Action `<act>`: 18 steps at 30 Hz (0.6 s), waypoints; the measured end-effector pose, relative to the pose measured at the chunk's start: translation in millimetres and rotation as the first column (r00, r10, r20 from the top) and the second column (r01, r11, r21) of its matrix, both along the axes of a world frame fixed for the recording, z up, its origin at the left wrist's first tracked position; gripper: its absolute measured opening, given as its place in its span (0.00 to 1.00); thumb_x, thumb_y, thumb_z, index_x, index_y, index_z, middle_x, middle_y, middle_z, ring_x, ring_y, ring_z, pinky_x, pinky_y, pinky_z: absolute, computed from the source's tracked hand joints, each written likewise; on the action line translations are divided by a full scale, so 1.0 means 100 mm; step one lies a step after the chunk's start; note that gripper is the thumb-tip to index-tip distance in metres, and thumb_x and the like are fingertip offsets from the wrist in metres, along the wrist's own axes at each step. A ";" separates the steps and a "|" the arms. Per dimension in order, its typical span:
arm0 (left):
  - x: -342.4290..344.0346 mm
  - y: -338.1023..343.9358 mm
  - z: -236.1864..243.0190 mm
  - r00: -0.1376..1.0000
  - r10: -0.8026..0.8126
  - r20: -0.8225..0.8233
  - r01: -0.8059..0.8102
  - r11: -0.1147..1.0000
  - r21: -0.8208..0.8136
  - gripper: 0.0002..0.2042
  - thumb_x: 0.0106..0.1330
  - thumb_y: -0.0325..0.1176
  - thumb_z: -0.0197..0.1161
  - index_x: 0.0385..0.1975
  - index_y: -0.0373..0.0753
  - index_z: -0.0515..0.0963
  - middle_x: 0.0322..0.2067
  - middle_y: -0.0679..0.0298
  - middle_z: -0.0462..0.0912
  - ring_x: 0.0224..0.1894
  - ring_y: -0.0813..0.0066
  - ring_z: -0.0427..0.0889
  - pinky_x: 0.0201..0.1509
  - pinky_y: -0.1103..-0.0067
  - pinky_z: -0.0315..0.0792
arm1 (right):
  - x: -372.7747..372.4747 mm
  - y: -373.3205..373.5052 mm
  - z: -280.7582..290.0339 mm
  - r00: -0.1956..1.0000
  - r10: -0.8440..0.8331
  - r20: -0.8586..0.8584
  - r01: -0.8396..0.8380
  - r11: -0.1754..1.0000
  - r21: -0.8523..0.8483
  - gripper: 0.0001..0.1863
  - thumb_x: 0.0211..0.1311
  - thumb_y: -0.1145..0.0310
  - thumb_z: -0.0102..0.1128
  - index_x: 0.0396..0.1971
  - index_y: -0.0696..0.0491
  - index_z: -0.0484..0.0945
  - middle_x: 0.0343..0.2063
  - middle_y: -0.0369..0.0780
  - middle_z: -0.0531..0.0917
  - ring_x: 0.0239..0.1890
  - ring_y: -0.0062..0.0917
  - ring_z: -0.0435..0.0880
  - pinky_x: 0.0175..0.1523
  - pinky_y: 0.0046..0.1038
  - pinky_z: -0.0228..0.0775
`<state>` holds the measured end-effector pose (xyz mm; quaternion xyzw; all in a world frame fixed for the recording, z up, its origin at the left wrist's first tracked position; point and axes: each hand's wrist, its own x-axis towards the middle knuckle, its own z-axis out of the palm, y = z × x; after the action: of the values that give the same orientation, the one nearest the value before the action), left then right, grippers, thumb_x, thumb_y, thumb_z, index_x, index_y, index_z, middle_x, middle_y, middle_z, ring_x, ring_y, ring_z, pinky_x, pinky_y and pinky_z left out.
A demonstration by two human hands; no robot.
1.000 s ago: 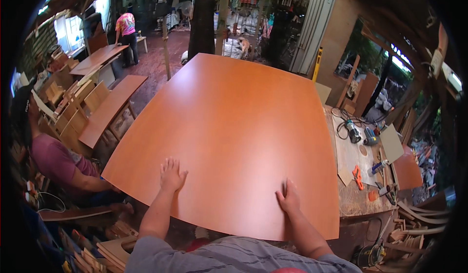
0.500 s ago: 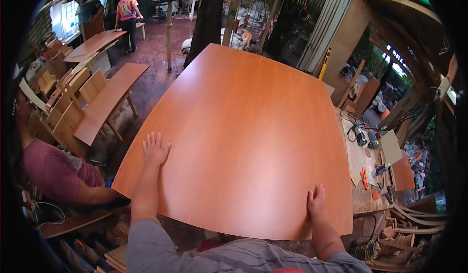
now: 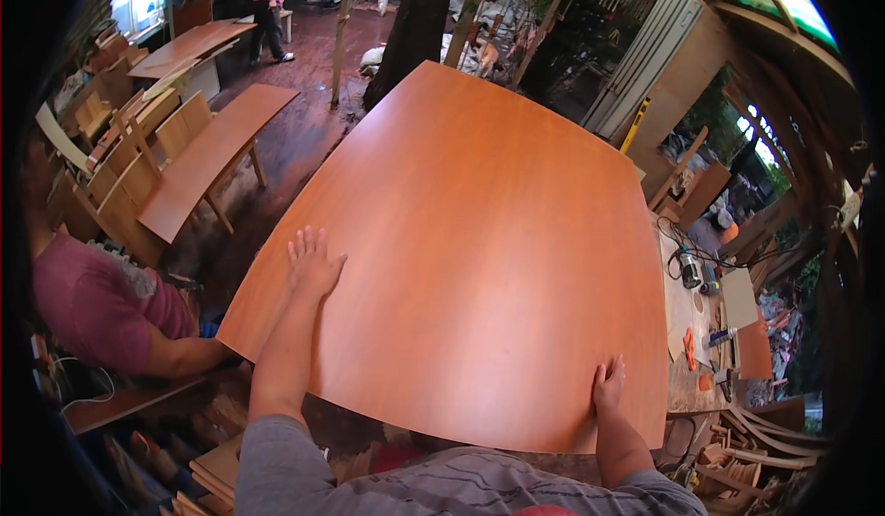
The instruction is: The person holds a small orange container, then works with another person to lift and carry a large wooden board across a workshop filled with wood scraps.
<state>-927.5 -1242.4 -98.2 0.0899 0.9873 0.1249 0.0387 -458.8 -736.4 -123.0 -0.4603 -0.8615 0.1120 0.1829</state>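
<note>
- The near edge of the brown board runs just ahead of the person's grey shirt; what supports the board is hidden underneath.
- The right hand rests on the board close to its near right corner, fingers pointing away from the person, thumb a little apart, clamped on nothing.
- The left hand lies palm down near the left edge, fingers spread and pointing away.
- The board lies broad face up in front of the person, its 4 corners in view. It narrows with distance and leans slightly right of straight ahead at its far end. Its long axis seems to run away from the person, but the lens bends the edges, so this is hard to judge.
- At the near left corner, a co-worker in a maroon shirt reaches toward the board; that hand is mostly hidden, and touch cannot be told.
- Just beyond the right edge, a workbench leaves little room, with an orange clamp and a power tool on it.
- Past the left edge, a strip of floor separates the board from a narrow table.
- Near the far left corner stands a dark trunk, its top cut off.
- Farther back, a 2nd person is cut off above the shoulders.
</note>
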 end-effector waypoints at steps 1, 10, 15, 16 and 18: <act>-0.02 0.00 -0.02 1.000 -0.003 -0.019 0.004 1.000 0.008 0.36 0.67 0.57 0.46 0.71 0.42 0.50 0.72 0.54 0.42 0.75 0.60 0.35 0.75 0.63 0.28 | -0.01 -0.01 0.01 1.000 -0.003 0.008 0.003 1.000 -0.001 0.35 0.66 0.59 0.53 0.68 0.56 0.53 0.64 0.53 0.63 0.68 0.45 0.59 0.71 0.40 0.47; -0.03 0.06 -0.02 0.999 -0.010 -0.036 0.010 1.000 0.007 0.36 0.67 0.57 0.46 0.70 0.43 0.51 0.72 0.54 0.42 0.75 0.60 0.36 0.75 0.63 0.28 | 0.01 0.08 -0.04 0.999 0.000 0.033 -0.002 0.999 0.047 0.35 0.66 0.58 0.52 0.68 0.56 0.53 0.65 0.52 0.63 0.68 0.45 0.58 0.71 0.39 0.47; -0.05 0.06 -0.05 0.999 -0.013 -0.039 0.013 1.000 0.012 0.36 0.68 0.56 0.46 0.71 0.43 0.50 0.72 0.54 0.42 0.75 0.60 0.35 0.75 0.63 0.27 | 0.01 0.08 -0.03 0.998 -0.041 0.038 0.039 0.998 0.052 0.35 0.65 0.58 0.52 0.68 0.56 0.53 0.65 0.52 0.63 0.68 0.45 0.59 0.71 0.39 0.48; -0.03 0.05 -0.02 1.000 -0.008 -0.020 0.008 1.000 -0.003 0.36 0.68 0.56 0.46 0.71 0.43 0.50 0.72 0.54 0.41 0.75 0.60 0.34 0.75 0.63 0.27 | 0.03 0.09 -0.06 0.999 -0.032 0.038 0.030 0.998 0.055 0.35 0.65 0.58 0.53 0.68 0.56 0.54 0.65 0.52 0.63 0.68 0.45 0.59 0.71 0.39 0.48; -0.01 0.06 -0.01 1.000 -0.017 -0.012 0.016 1.000 -0.012 0.36 0.68 0.56 0.46 0.71 0.43 0.49 0.72 0.54 0.41 0.75 0.60 0.34 0.75 0.63 0.27 | 0.06 0.12 -0.09 0.999 -0.037 0.025 0.036 0.997 0.065 0.36 0.65 0.57 0.54 0.68 0.56 0.54 0.65 0.52 0.63 0.68 0.45 0.60 0.71 0.39 0.49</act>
<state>-929.0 -1236.5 -98.9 0.0986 0.9875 0.1180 0.0341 -452.7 -724.7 -131.9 -0.4713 -0.8584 0.0746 0.1882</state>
